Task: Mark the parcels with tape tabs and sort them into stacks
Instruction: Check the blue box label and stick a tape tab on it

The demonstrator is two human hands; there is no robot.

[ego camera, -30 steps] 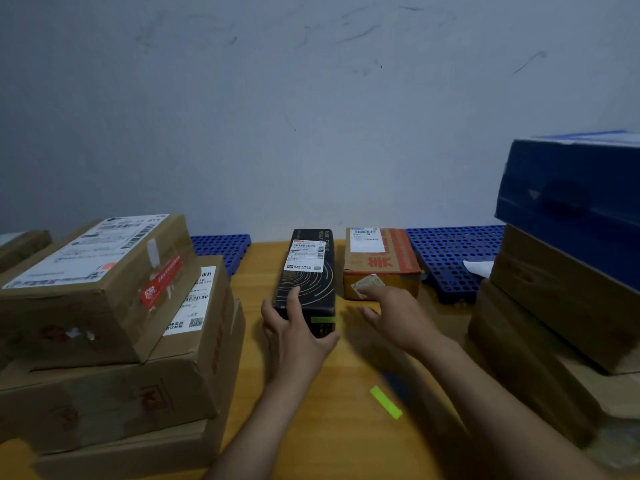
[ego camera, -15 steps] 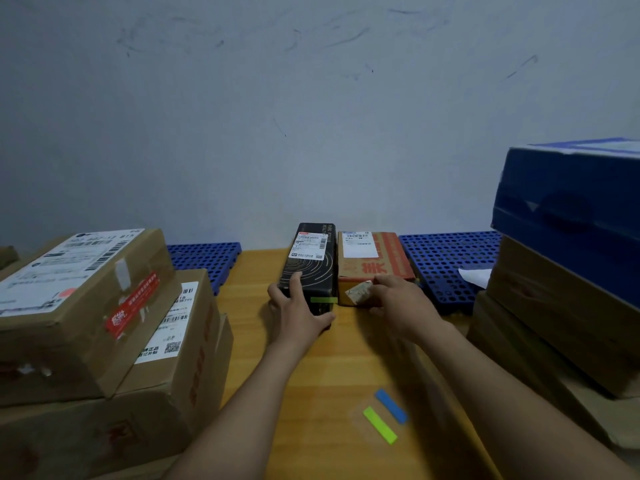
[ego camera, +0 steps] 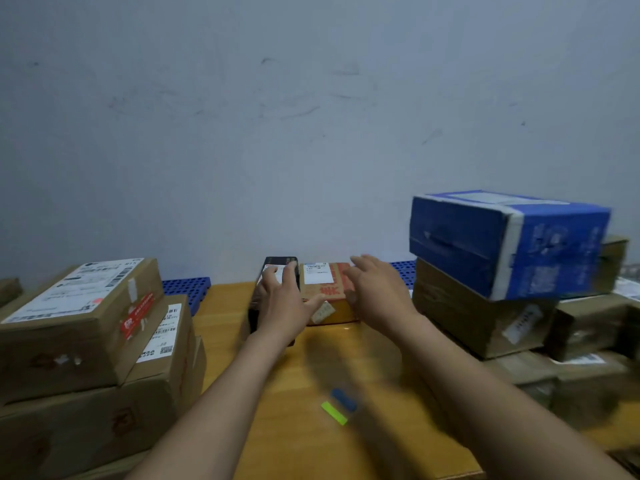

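Observation:
A long black parcel (ego camera: pixel 277 262) with a white label lies lengthwise on the wooden table (ego camera: pixel 346 358), touching a small brown parcel (ego camera: pixel 323 289) with red print on its right. My left hand (ego camera: pixel 287 306) rests flat on top of the black parcel, fingers stretched forward and thumb pointing toward the brown one. My right hand (ego camera: pixel 377 292) hovers with straight fingers over the brown parcel's right side; whether it touches is blurred. Nearer to me on the table lie a green tape tab (ego camera: pixel 333 413) and a blue tape tab (ego camera: pixel 343 399).
A stack of brown cartons (ego camera: pixel 79 323) fills the left. On the right, a blue carton (ego camera: pixel 502 244) sits on a brown carton (ego camera: pixel 460 313) above more boxes. Blue plastic pallets (ego camera: pixel 187 289) lie along the grey wall.
Both hands have moved forward: the left from the black parcel's near end onto its top, the right from the brown parcel's front corner to its right side. My view has shifted.

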